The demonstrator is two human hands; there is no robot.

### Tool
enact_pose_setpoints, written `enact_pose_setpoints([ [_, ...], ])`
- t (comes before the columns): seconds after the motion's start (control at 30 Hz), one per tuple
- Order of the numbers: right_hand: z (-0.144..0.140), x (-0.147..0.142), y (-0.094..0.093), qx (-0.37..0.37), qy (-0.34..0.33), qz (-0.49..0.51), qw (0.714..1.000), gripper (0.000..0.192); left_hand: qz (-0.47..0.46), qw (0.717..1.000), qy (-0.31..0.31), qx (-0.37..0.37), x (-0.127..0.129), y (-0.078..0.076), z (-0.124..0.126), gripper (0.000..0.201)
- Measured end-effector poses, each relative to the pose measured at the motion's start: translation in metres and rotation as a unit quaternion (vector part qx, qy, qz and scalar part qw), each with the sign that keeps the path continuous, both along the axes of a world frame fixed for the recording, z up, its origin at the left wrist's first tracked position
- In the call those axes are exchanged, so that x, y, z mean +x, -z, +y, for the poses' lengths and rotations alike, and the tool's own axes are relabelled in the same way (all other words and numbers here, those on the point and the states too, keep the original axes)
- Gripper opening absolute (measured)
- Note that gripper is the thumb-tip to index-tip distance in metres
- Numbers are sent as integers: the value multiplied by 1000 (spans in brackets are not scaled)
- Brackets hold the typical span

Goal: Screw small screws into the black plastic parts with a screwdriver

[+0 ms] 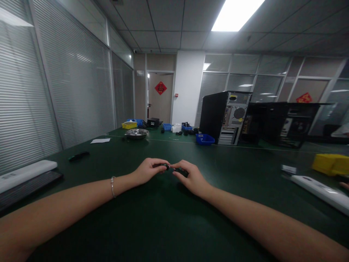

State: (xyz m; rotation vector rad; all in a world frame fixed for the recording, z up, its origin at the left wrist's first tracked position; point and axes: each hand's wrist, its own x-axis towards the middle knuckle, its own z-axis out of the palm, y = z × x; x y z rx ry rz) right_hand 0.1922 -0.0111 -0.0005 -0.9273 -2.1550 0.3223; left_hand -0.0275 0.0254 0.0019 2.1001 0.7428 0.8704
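Above the dark green tabletop, my left hand (148,170) pinches a small dark part (167,167) between thumb and fingers. The part is too small and blurred for me to name. My right hand (192,177) faces it from the other side. Its index fingertip reaches the part or comes very close to it; which of the two I cannot tell. The right thumb stands apart from that finger, with a gap showing between them. Both forearms come in from the lower corners, and a bracelet (113,187) circles the left wrist.
At left lie a keyboard (29,189), a long white box (27,175), a dark-handled tool (79,156) and white paper (100,141). Farther back are a metal bowl (136,134), a blue bin (205,139) and a computer tower (226,116). A yellow bin (329,164) and another white box (321,192) are at right.
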Motion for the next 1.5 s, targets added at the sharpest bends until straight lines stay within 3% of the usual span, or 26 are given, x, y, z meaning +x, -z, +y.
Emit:
enact_pose_setpoints([
  [0.1,0,0,0,12,16,10,1000,22,-5,1000,-3,-8,-1,0,3,30],
  [0.23,0,2,-2,47,29,42,998,23,42,995,89,-26,-1,-3,-1,30],
  [0.4,1,2,-1,57,23,57,996,22,173,961,195,91,4,-14,-19,31],
  [0.6,2,2,1,50,9,63,997,22,223,936,230,148,10,-21,-31,34],
  [0.73,1,2,1,46,7,56,997,22,195,947,215,136,9,-19,-29,35],
  [0.87,2,4,-1,49,-3,42,998,22,148,970,129,144,9,-17,-28,38],
  [1.0,6,7,-4,29,13,17,999,18,206,953,54,214,9,-21,-32,34],
  [1.1,6,8,-7,-31,10,-23,999,13,292,925,54,236,10,-25,-38,46],
  [1.2,1,6,-11,-102,-36,-76,991,18,334,913,68,226,11,-27,-41,47],
  [1.33,-6,3,-17,-150,-100,-133,975,27,316,922,81,207,6,-24,-33,37],
  [1.5,-7,3,-19,-181,-95,-158,966,37,255,956,46,139,-5,-18,-16,33],
])
